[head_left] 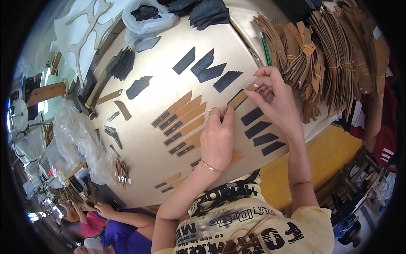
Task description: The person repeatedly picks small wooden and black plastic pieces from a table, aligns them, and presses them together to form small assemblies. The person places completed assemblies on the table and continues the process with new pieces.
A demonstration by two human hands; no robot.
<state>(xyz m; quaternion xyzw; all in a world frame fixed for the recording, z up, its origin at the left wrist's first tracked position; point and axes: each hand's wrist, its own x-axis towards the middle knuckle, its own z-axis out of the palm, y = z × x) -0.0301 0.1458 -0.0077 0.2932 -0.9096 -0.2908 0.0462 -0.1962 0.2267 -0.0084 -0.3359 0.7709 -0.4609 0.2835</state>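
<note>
Between my two hands a brown leather strip (237, 100) slants over the table, with a small white label at its upper end. My left hand (218, 137) pinches the lower end and my right hand (275, 99) grips the labelled end. A dark edge shows beside the strip; whether a black piece lies under it I cannot tell. Left of my left hand lie several brown strips (185, 111) with black patches on their lower ends. Several black pieces (258, 129) lie in a column below my right hand, and more black pieces (207, 67) lie farther off.
Bundles of tied brown strips (334, 63) stand at the far right beside a green pencil (265, 48). A plastic bag (148, 21) with black pieces sits at the back. Metal tools (113, 136) and crumpled clear plastic (78, 135) lie left. Another person's arm (127, 218) rests at lower left.
</note>
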